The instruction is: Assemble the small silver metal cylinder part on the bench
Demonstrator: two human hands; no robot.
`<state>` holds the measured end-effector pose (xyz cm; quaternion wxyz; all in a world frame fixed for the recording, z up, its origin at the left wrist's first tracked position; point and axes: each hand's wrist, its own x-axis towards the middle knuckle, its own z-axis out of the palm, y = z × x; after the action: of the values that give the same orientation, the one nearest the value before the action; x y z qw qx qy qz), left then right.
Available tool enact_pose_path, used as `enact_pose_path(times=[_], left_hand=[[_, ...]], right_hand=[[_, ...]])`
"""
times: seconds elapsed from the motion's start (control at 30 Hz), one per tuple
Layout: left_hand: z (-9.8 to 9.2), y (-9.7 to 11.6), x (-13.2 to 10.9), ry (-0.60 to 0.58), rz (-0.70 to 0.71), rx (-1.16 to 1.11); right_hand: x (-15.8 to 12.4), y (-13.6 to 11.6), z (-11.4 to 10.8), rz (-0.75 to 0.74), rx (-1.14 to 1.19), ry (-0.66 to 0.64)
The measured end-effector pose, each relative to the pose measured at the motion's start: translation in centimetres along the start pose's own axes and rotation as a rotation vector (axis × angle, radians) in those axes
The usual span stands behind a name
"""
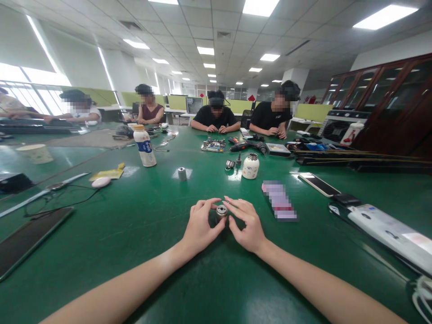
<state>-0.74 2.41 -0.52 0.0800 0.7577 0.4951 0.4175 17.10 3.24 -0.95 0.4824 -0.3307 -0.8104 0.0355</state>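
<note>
Gripping small metal cylinder (221,210) with both hands: left hand (199,227) and right hand (248,225) are pinching its sides; cylinder is standing upright on green table (151,234).

I'm looking into an open-plan office used as an assembly room. A tiled ceiling (189,18) with flat panel lights (259,6) runs far back over green desk partitions (312,111) and a monitor (194,105). A glass-fronted wooden cabinet (388,96) lines the right wall. Seated people (216,118) work around one long green table (141,225), which carries a circuit board (213,145), an electric screwdriver (248,146), a power strip (388,227), a phone (319,184) and, right before me, a metal cylinder (221,210).
</note>
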Motion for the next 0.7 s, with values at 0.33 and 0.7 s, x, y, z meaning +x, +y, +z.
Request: enact_pose_path(times=[0.33, 0.7], left_hand=[[0.1, -0.1, 0.2, 0.076, -0.138, 0.057], [0.0, -0.5, 0.5, 0.037, -0.183, -0.039]], right_hand=[[-0.3, 0.4, 0.5, 0.407, -0.145, -0.256], [0.2, 1.1, 0.3, 0.513, -0.166, -0.230]])
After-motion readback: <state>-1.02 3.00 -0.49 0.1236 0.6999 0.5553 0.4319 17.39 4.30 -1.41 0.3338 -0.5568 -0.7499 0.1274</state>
